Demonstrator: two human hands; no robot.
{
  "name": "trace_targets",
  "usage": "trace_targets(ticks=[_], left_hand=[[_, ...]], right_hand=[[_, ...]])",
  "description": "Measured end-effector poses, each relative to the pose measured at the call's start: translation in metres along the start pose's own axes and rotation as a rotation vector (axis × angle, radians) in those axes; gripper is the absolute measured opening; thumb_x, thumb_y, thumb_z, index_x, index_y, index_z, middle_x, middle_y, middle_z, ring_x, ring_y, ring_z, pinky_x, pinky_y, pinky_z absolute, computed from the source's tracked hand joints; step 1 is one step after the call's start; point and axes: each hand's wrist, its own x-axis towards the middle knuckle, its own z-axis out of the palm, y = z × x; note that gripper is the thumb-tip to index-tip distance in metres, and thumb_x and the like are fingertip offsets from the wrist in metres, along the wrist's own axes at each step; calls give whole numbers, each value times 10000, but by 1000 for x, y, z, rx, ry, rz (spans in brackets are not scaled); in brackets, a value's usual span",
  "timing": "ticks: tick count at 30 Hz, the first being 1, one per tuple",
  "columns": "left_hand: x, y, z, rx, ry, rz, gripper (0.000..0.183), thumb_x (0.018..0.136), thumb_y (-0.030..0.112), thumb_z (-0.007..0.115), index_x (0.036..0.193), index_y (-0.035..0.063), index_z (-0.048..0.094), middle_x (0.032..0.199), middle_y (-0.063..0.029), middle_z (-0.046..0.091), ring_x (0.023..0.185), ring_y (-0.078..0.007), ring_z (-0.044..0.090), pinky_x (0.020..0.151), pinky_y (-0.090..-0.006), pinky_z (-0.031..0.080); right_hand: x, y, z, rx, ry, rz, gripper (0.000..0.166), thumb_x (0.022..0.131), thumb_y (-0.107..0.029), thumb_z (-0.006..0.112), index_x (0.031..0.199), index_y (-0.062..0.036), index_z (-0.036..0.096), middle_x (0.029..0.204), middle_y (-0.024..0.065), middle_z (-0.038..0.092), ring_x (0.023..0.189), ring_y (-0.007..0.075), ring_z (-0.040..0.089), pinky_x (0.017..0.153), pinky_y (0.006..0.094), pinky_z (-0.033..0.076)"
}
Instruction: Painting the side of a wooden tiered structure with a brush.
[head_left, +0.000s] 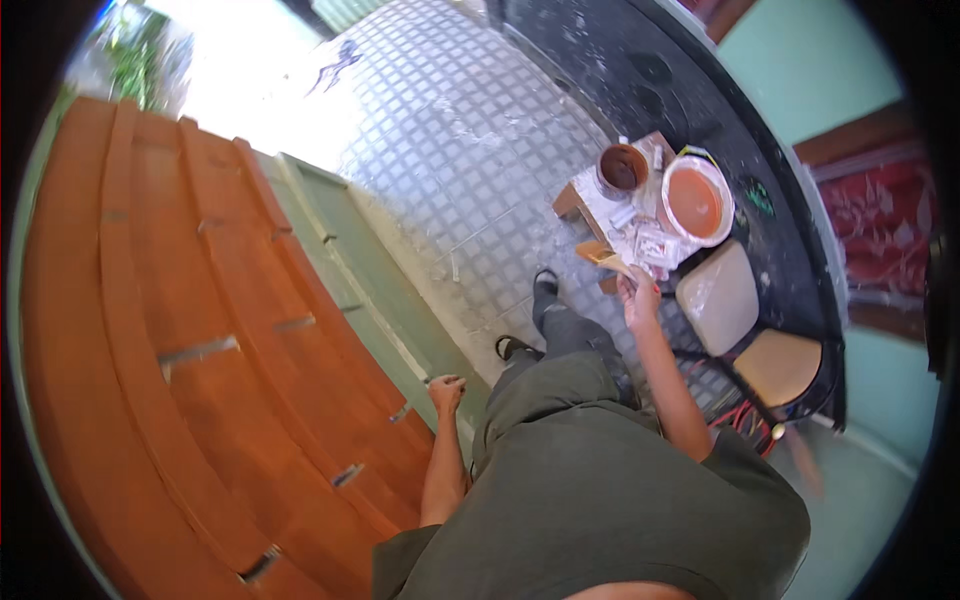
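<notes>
My right hand (640, 298) grips the handle of a paintbrush (600, 256) whose bristles carry orange-brown paint. Just beyond it, a small paint-spattered table (592, 196) bears a white bucket (727, 206) of orange paint and a smaller can (622, 169) with dark brown paint inside. My left hand (448, 393) is held with curled fingers beside the pale green lower part of a door or panel (405, 330); whether it holds anything small cannot be told. Left of it stands a large orange-painted wooden panel (180, 315) with raised strips and several unpainted metal pieces.
A chair with a pale back (718, 298) and a tan seat (778, 366) stands right of me, with red cables (742, 420) near it. A black, paint-spotted ledge (645, 82) curves along the right. Patterned floor tiles (450, 135) lie ahead, with a dark cloth-like thing (337, 64) on them.
</notes>
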Motion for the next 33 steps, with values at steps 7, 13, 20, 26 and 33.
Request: trace_targets(ticks=[7, 13, 20, 26, 33], left_hand=[[79, 121, 13, 254, -113, 193, 250, 799, 115, 740, 943, -88, 756, 698, -120, 724, 594, -170, 694, 578, -307, 558], [146, 240, 71, 648, -59, 574, 284, 828, 202, 686, 987, -15, 775, 730, -188, 721, 678, -286, 723, 690, -398, 555], [256, 336, 179, 819, -465, 675, 493, 790, 228, 685, 1248, 45, 697, 959, -196, 750, 938, -353, 723, 842, -431, 554], [278, 388, 323, 922, -816, 650, 533, 828, 297, 719, 1272, 5, 676, 1069, -207, 748, 1051, -331, 712, 919, -399, 535], [305, 443, 452, 741, -1160, 647, 544, 906, 320, 707, 1328, -13, 624, 1021, -152, 748, 915, -180, 689, 843, -311, 540]], right_hand=[[50, -9, -16, 265, 189, -48, 139, 890, -69, 709, 1014, -18, 672, 943, 84, 709, 775, 176, 701, 741, 318, 621], [99, -39, -18, 77, 254, -123, 207, 910, -113, 722, 1091, -17, 701, 918, 59, 707, 752, 148, 693, 726, 296, 602], [106, -39, 13, 85, 460, -127, 216, 927, -155, 723, 1086, -8, 725, 908, 59, 712, 733, 129, 693, 675, 256, 578], [95, -7, 20, -15, 693, -114, 199, 930, -149, 722, 1063, -1, 730, 848, 60, 711, 717, 126, 685, 651, 257, 553], [130, -14, 109, -79, 760, -421, 193, 947, -133, 719, 1045, 33, 721, 853, 66, 701, 740, 150, 677, 675, 282, 534]])
